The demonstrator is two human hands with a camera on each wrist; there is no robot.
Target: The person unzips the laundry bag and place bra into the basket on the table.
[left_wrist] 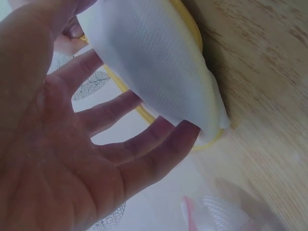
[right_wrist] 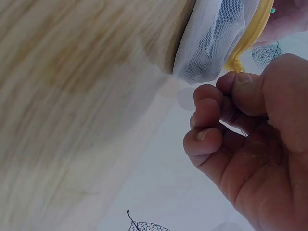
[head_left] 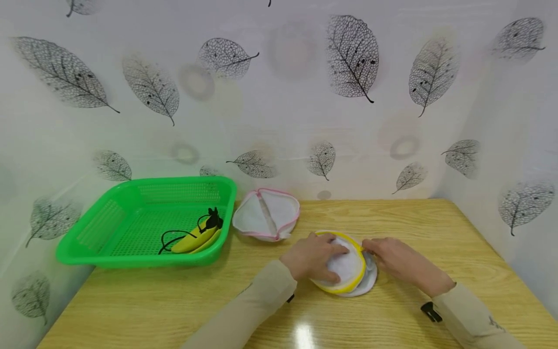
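Observation:
A round white mesh laundry bag (head_left: 347, 264) with a yellow zip edge lies on the table ahead of me. My left hand (head_left: 311, 257) rests on it from the left, fingers spread. In the left wrist view the fingertips (left_wrist: 187, 129) touch the white mesh (left_wrist: 149, 53), their ends partly covered by it. On the right side of the bag, my right hand (head_left: 398, 259) pinches the end of the yellow zip (right_wrist: 236, 63) between thumb and forefinger. Its other fingers (right_wrist: 204, 142) are curled in. Some grey-white mesh shows below the yellow edge.
Behind and left of the bag lies another white mesh bag (head_left: 281, 213) with pink trim. A green plastic basket (head_left: 131, 259) stands at the left, with a yellow banana-shaped thing (head_left: 196, 241) and black cord inside. A leaf-printed curtain (head_left: 287, 111) surrounds the wooden table (head_left: 418, 220).

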